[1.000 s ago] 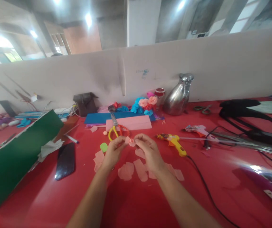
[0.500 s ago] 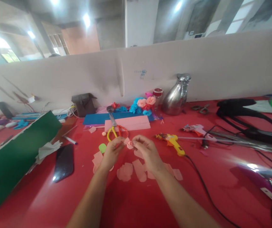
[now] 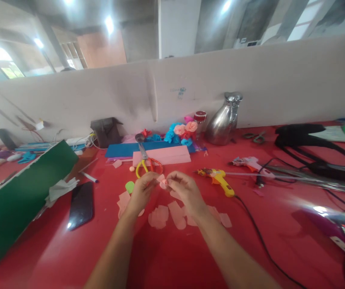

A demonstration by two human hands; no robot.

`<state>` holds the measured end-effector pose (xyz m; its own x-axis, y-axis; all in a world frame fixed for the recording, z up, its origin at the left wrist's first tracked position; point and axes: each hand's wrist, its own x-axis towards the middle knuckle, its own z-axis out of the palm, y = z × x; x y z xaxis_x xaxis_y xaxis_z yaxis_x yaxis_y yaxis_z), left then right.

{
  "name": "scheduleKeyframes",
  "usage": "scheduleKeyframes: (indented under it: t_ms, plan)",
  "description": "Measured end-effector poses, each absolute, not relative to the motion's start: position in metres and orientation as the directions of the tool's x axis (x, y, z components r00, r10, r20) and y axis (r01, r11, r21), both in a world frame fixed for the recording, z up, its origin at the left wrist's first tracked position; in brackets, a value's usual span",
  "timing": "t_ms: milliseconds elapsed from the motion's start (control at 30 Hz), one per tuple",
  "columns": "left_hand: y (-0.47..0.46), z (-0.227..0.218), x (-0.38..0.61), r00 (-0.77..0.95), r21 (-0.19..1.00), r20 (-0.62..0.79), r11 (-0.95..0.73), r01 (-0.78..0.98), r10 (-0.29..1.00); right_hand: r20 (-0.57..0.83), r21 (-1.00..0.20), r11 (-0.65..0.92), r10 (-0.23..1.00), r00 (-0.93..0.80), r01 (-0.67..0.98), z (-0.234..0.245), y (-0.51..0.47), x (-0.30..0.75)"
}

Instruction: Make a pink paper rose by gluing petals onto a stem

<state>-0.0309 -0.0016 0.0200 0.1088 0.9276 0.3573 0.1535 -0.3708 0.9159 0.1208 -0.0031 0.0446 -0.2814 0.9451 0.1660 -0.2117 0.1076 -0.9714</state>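
Between my two hands, above the red table, is a small pink paper flower (image 3: 163,183). My left hand (image 3: 142,190) pinches its left side, and my right hand (image 3: 185,192) pinches it from the right. Cut pink paper petals (image 3: 159,217) lie in a loose row on the table below, some partly covered by my right hand. More pink paper pieces (image 3: 124,200) and a lime-green piece (image 3: 129,186) lie beside my left hand. Scissors (image 3: 144,159) with one yellow and one red handle rest just beyond my fingers, their blades over folded pink paper (image 3: 172,155).
A yellow glue gun (image 3: 220,181) with a trailing cord lies right, a pink glue gun (image 3: 252,163) behind it. A steel jug (image 3: 225,120) and finished paper flowers (image 3: 182,131) stand near the partition. Left are a phone (image 3: 81,205) and a green board (image 3: 27,204).
The small pink flower has turned slightly between my fingers. Both hands stay in nearly the same place, and the things on the table have not moved.
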Motion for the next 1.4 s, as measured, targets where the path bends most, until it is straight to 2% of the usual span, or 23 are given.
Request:
scheduleKeyframes:
  t_ms: [467, 667, 867, 1100, 1233, 1400]
  plan:
    - [-0.0027, 0.0219, -0.0343, 0.146, 0.891, 0.387, -0.41, 0.194, 0.91, 0.185, -0.974, 0.141, 0.945, -0.271, -0.175, 0.0435, -0.0035, 0.121]
    - [-0.0002, 0.0165, -0.0364, 0.147, 0.889, 0.395, -0.417, 0.19, 0.907, 0.258, -0.964, 0.226, 0.926, -0.277, -0.144, 0.0441, -0.0043, 0.1249]
    - [0.0015, 0.0141, -0.0368, 0.181, 0.869, 0.424, -0.455, 0.196, 0.887, 0.214, -0.976, 0.194, 0.931, -0.295, -0.095, 0.0411, -0.0042, 0.1251]
    - [-0.0014, 0.0146, -0.0366, 0.19, 0.902, 0.375, -0.404, 0.151, 0.907, 0.257, -0.966, 0.239, 0.933, -0.253, -0.101, 0.0433, -0.0026, 0.1271]
    - [-0.0025, 0.0156, -0.0362, 0.252, 0.924, 0.323, -0.361, 0.122, 0.912, 0.26, -0.963, 0.223, 0.918, -0.3, -0.151, 0.0446, -0.0032, 0.1252]
    - [-0.0042, 0.0194, -0.0338, 0.276, 0.94, 0.285, -0.324, 0.108, 0.918, 0.226, -0.965, 0.177, 0.935, -0.273, -0.194, 0.0433, -0.0026, 0.1239]
